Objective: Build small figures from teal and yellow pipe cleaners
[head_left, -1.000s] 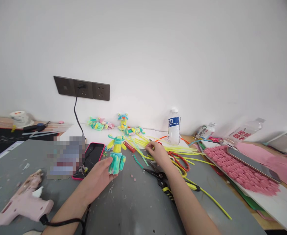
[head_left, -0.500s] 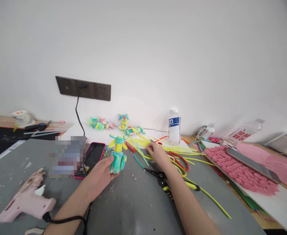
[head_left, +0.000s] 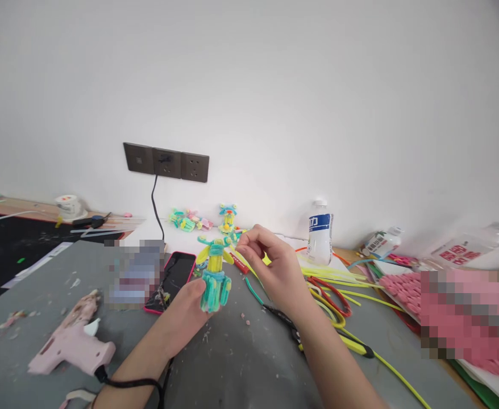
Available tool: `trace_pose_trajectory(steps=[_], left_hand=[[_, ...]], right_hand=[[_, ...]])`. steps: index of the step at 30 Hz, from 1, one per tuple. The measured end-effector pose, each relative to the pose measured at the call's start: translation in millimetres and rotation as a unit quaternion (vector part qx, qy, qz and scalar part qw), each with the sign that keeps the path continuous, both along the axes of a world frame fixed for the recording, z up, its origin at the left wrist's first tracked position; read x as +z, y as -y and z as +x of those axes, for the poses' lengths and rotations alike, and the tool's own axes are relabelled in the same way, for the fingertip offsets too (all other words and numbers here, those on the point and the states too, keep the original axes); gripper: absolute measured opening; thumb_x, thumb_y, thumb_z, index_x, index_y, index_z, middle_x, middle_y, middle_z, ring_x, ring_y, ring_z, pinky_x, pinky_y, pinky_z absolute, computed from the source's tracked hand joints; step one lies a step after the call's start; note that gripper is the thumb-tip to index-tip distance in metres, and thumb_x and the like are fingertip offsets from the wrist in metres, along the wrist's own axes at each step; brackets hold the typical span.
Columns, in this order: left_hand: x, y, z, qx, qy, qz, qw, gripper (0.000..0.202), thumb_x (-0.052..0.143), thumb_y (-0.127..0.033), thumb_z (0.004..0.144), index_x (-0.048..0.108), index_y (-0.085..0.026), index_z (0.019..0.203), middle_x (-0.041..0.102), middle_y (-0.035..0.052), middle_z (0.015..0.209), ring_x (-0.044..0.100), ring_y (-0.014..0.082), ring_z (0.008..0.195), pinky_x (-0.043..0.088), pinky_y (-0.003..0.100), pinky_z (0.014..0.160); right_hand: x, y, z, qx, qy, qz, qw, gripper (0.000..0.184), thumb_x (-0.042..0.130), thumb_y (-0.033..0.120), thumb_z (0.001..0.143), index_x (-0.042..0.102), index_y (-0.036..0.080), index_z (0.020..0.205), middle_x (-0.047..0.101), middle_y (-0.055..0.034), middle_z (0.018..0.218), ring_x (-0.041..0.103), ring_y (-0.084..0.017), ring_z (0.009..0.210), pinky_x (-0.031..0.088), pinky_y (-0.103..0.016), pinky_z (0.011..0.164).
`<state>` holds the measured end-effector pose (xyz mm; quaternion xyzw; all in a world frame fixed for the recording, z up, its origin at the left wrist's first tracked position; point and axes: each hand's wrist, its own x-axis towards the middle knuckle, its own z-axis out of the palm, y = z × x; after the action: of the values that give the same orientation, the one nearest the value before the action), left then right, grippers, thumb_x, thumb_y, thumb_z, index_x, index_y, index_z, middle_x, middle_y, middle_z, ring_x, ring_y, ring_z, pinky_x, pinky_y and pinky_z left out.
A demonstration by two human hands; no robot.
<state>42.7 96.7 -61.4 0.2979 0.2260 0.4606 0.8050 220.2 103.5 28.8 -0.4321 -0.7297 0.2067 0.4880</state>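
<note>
My left hand (head_left: 184, 318) is closed around the base of a small teal and yellow pipe-cleaner figure (head_left: 214, 275) and holds it upright above the grey mat (head_left: 232, 363). My right hand (head_left: 270, 267) hovers just right of the figure's head, thumb and fingertips pinched together; what they hold is too small to make out. Loose yellow, red and green pipe cleaners (head_left: 330, 284) lie on the mat behind the right hand. Black and yellow cutters (head_left: 292, 326) rest under my right forearm.
A pink glue gun (head_left: 70, 341) with a black cord lies at the left. A phone in a pink case (head_left: 173, 274) lies beside the figure. More small figures (head_left: 190, 220) stand by the wall under a socket strip (head_left: 166, 162). A white bottle (head_left: 319, 233) stands to the right.
My right hand has lifted off the pile of pipe cleaners and come to the figure's head in a pinch. The left hand has raised the figure slightly. The view has shifted to the left.
</note>
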Motion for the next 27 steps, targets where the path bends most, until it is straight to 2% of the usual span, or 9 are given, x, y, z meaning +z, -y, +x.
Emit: trace_pose_trajectory(steps=[4,7,11,17,22,27], left_hand=[[-1.1,-0.2,-1.2,0.023,0.012,-0.02,0.999,0.037,0.086,-0.047,0.064,0.078,-0.018,0.085,0.073,0.0046,0.09,0.062,0.0188,0.084,0.047,0.03,0.079],[-5.1,-1.4,-2.2,0.035,0.022,-0.038,0.998,0.039,0.086,-0.047,0.064,0.078,-0.019,0.089,0.074,0.005,0.092,0.064,0.0197,0.087,0.048,0.031,0.081],[-6.9,-1.8,-1.6,0.046,0.028,-0.044,0.998,0.036,0.086,-0.046,0.065,0.078,-0.02,0.088,0.075,0.0035,0.089,0.064,0.0182,0.086,0.049,0.03,0.08],[-2.5,-1.1,-0.1,0.044,0.029,-0.039,0.998,0.033,0.085,-0.045,0.067,0.078,-0.019,0.087,0.074,0.0025,0.089,0.064,0.0182,0.086,0.047,0.031,0.083],[0.5,-1.5,1.2,0.038,0.032,-0.027,0.998,0.03,0.085,-0.044,0.068,0.076,-0.019,0.081,0.073,0.0034,0.084,0.063,0.0197,0.083,0.047,0.033,0.083],[0.3,-1.4,3.0,0.041,0.036,-0.043,0.998,0.028,0.087,-0.041,0.065,0.076,-0.019,0.078,0.072,0.0017,0.08,0.063,0.0168,0.077,0.048,0.028,0.076]], right_hand=[[3.9,-17.2,-11.5,0.025,0.0,-0.007,1.0,0.015,0.056,0.029,0.092,0.06,0.021,0.081,0.033,0.0054,0.063,0.035,-0.013,0.058,0.033,-0.025,0.058],[-2.9,-29.2,-13.3,0.064,0.001,-0.039,0.997,0.017,0.055,0.032,0.092,0.06,0.02,0.082,0.03,0.0063,0.062,0.033,-0.012,0.057,0.032,-0.024,0.057],[-15.4,-35.6,-11.9,0.117,0.022,-0.067,0.991,0.017,0.054,0.031,0.093,0.059,0.019,0.082,0.035,0.0053,0.064,0.035,-0.012,0.059,0.033,-0.024,0.057],[-19.9,-32.8,-8.0,0.11,0.016,-0.099,0.989,0.018,0.054,0.035,0.094,0.058,0.02,0.085,0.038,0.0049,0.065,0.037,-0.012,0.058,0.032,-0.024,0.055],[-21.5,-30.8,-7.6,0.102,0.027,-0.073,0.992,0.016,0.053,0.031,0.094,0.057,0.02,0.084,0.039,0.0048,0.064,0.037,-0.012,0.058,0.032,-0.024,0.055],[-23.6,-30.1,-6.1,0.099,0.051,-0.057,0.992,0.015,0.052,0.027,0.095,0.057,0.02,0.083,0.038,0.0053,0.063,0.037,-0.012,0.058,0.031,-0.024,0.056]])
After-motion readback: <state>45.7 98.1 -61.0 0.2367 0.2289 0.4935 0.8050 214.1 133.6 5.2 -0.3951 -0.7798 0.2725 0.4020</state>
